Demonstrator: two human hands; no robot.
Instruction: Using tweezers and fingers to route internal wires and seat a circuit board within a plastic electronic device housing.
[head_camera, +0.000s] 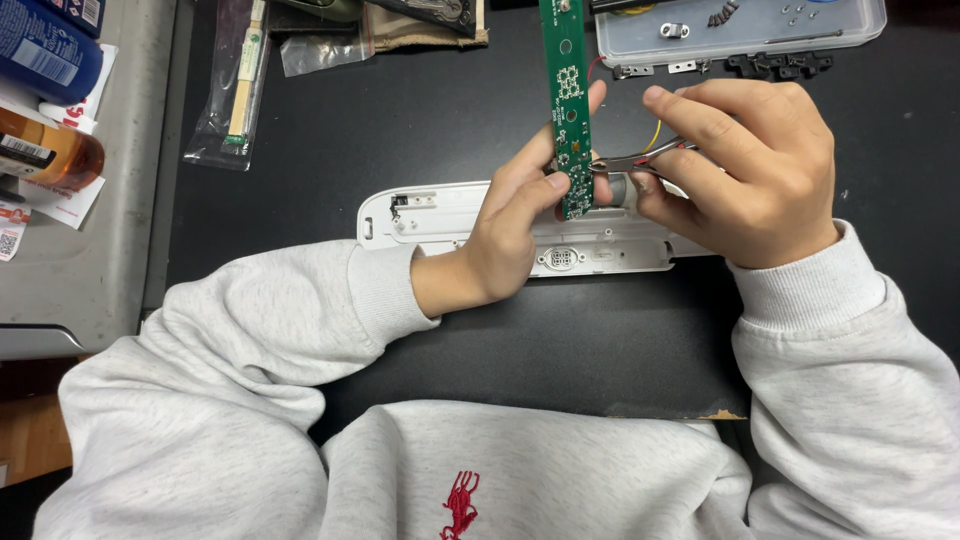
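Observation:
My left hand (515, 215) holds a long narrow green circuit board (568, 90) upright by its lower end, thumb on its face. My right hand (745, 170) grips small metal pliers (625, 162) whose jaws touch the board's lower right edge. Red and yellow wires (655, 135) run behind the pliers. Beneath both hands a white plastic housing (430, 212) lies flat on the black mat. A small grey cylindrical part sits just behind the plier jaws, partly hidden.
A clear plastic parts box (740, 30) with screws and brackets stands at the top right. Clear bags with parts (235, 90) lie at the top left. On the grey surface at far left are a blue bottle (45, 45) and an orange bottle (50, 150).

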